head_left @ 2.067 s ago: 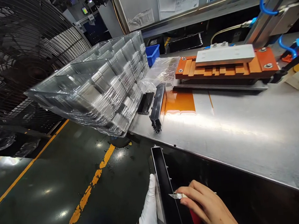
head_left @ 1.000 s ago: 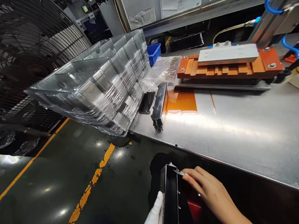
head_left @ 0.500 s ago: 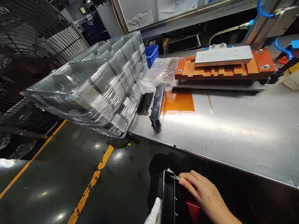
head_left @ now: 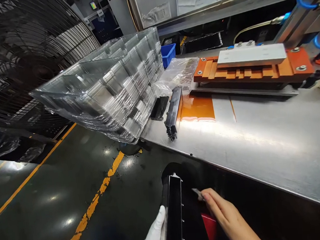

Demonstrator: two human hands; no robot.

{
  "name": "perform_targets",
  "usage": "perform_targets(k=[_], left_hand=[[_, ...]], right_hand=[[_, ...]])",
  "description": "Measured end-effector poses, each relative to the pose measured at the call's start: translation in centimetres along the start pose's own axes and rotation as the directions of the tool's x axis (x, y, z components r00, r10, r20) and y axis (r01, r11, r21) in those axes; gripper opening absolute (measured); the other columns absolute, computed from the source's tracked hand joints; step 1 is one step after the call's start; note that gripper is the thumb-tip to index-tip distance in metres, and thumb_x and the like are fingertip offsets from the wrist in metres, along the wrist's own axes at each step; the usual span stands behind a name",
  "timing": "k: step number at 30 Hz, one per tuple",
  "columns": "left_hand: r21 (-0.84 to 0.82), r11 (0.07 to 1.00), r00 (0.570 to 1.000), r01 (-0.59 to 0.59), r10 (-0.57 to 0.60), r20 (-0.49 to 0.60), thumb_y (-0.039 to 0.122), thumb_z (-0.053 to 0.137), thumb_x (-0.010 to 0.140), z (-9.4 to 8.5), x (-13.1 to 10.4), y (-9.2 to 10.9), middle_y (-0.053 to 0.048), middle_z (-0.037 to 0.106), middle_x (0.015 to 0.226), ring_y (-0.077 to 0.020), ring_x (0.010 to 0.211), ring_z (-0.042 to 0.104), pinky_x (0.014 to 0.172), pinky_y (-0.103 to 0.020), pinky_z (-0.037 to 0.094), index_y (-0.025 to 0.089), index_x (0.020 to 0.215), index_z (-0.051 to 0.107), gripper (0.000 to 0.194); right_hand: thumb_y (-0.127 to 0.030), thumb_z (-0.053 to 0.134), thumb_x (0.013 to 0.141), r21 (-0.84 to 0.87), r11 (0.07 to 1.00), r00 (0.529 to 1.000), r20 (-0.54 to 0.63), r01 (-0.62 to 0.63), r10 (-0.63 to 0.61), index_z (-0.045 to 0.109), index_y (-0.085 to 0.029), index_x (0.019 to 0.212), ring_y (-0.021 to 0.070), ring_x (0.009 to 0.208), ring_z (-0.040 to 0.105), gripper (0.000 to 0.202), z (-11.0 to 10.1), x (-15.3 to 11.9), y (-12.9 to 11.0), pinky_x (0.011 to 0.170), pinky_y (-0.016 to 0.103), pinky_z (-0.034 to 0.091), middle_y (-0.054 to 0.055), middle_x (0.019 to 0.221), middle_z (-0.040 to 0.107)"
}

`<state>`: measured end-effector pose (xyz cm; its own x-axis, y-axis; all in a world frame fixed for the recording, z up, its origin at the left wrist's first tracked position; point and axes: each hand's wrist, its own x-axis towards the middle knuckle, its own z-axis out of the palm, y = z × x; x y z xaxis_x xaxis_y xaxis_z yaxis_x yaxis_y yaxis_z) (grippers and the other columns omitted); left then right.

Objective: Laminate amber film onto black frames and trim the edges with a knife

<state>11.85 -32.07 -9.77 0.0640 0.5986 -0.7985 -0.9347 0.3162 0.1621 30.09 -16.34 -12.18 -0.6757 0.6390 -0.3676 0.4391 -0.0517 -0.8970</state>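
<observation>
My left hand [head_left: 154, 232], in a white glove, grips a long black plastic housing [head_left: 175, 211] from its left side; the fingers underneath are hidden. Small pegs stick out along the housing's right edge. Bare and closed, my right hand [head_left: 222, 211] pinches a small knife blade [head_left: 196, 193], whose tip points up and left. A gap separates the blade from the housing. On the metal table beyond lies another long black part [head_left: 174, 113], with a dark phone [head_left: 160, 108] just left of it.
Stacked clear plastic trays [head_left: 110, 90] overhang the table's left end. An orange fixture [head_left: 255, 70] with a white block stands at the back of the metal table [head_left: 263, 137]. A blue bin [head_left: 168, 54] sits behind, and a large fan [head_left: 39, 66] at left.
The blade has come away from the housing's upper right edge, with my right hand moving slightly right and down. In my left hand the housing has turned a little. The view has shifted slightly.
</observation>
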Motion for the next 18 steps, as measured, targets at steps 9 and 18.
perform_targets(k=[9, 18], left_hand=[[0.052, 0.998, 0.997, -0.041, 0.044, -0.066, 0.040, 0.057, 0.092, 1.3, 1.3, 0.6, -0.009, 0.061, 0.116, -0.0207, 0.097, 0.062, 0.081, -0.041, 0.056, 0.017, 0.119, 0.057, 0.036], [0.083, 0.991, 0.991, -0.103, 0.110, -0.082, 0.047, 0.054, 0.093, 1.4, 1.7, 0.5, -0.010, 0.065, 0.113, -0.0206, 0.095, 0.065, 0.082, -0.042, 0.056, 0.016, 0.121, 0.058, 0.042]], right_hand=[[-0.049, 0.036, 0.100, -0.158, 0.965, 0.978, 0.026, 0.209, -0.208, 0.061, -0.032, 0.087, 0.0118, 0.065, 0.064, 0.032, 0.7, -1.1, -3.9, 0.062, 0.020, 0.047, -0.007, 0.074, 0.064], [-0.046, 0.038, 0.100, -0.259, 0.934, 0.967, 0.007, 0.247, -0.254, 0.062, -0.030, 0.087, 0.0124, 0.065, 0.066, 0.032, -0.1, -1.2, -3.9, 0.060, 0.020, 0.050, -0.005, 0.074, 0.067]])
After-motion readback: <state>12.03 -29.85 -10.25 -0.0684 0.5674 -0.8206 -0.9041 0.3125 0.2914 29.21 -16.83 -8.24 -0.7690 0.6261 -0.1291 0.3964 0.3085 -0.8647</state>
